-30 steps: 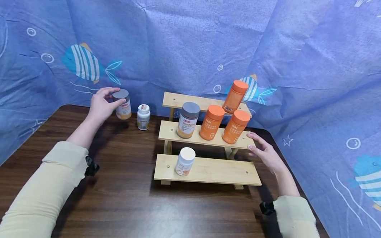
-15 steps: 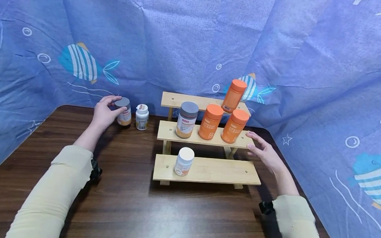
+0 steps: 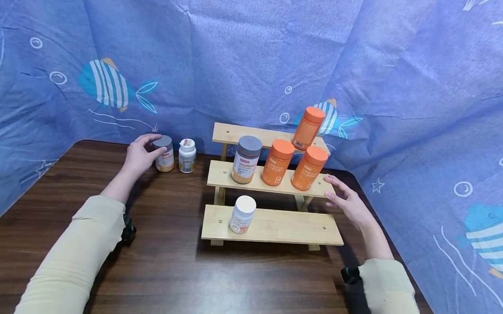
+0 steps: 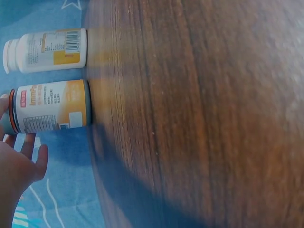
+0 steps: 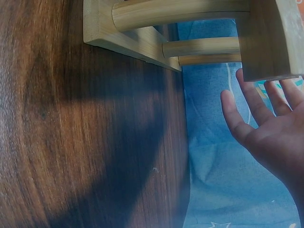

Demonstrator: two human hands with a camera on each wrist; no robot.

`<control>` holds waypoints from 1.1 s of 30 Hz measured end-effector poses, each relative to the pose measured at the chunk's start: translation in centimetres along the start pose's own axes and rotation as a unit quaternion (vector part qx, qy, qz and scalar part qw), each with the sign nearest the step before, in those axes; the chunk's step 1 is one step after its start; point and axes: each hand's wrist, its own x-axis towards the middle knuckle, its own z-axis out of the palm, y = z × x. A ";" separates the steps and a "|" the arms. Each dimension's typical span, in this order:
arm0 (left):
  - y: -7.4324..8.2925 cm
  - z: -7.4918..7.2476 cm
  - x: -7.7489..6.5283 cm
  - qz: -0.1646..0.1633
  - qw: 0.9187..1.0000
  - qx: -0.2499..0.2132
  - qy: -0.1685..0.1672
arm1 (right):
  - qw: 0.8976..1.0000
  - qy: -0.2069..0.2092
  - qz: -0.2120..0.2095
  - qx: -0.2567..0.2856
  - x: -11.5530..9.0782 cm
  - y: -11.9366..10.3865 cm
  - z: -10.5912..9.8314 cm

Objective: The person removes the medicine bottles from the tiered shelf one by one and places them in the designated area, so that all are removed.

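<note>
In the head view, we see the left hand [image 3: 140,157] gripping a grey-lidded jar [image 3: 165,161] round its lid, thumb on the near side; the jar stands upright at nine o'clock from the wooden stand [image 3: 273,226], towards the back of the dark tabletop [image 3: 245,280]. Just beside the jar, at three o'clock, we find a white bottle [image 3: 187,158]. The right hand [image 3: 348,202] is released, its fingers loosely bent around nothing, at three o'clock from the middle shelf [image 3: 219,173]. That shelf bears a second grey-lidded jar [image 3: 245,164] and, at three o'clock from it, two orange jars [image 3: 277,167]; another orange jar [image 3: 308,131] stands on the top shelf [image 3: 261,134], and a white-capped bottle [image 3: 242,218] sits on the lowest shelf, at six o'clock from the second jar. Behind everything we see a blue fish-patterned cloth [image 3: 240,47]. In the left wrist view, turned sideways, we have the hand at eight o'clock from the gripped jar, whose base meets the tabletop; the white bottle is at twelve o'clock from it. In the right wrist view, we see the hand's spread fingers at the shelf's end; we cannot tell whether they touch it.
</note>
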 end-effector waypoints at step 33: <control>4.6 -2.5 0.9 -0.050 0.994 -0.013 -0.096 | 1.000 0.005 0.004 -0.001 0.1 0.4 0.0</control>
